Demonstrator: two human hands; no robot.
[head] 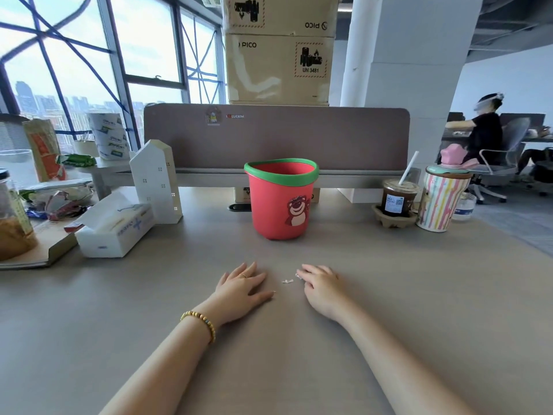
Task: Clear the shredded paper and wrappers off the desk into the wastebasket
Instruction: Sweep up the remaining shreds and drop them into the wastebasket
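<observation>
While both hands lie on the desk [389,295] in front of the wastebasket [281,199], cleanup looks near its end: two or three tiny paper scraps [288,281] remain. Left hand [244,287] flat, fingers together, empty; right hand [320,284] curled, fingertips touching one scrap; next, pinch and drop them in

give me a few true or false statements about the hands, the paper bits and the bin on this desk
1. The wastebasket stands upright on the desk. True.
2. A few white paper scraps lie between the two hands. True.
3. The left hand is lifting the wastebasket. False: it lies flat on the desk, apart from the wastebasket.
4. The right hand holds the iced coffee. False: the coffee sits in a cardboard holder far to the right.
5. The tissue box is left of the wastebasket. True.
</observation>
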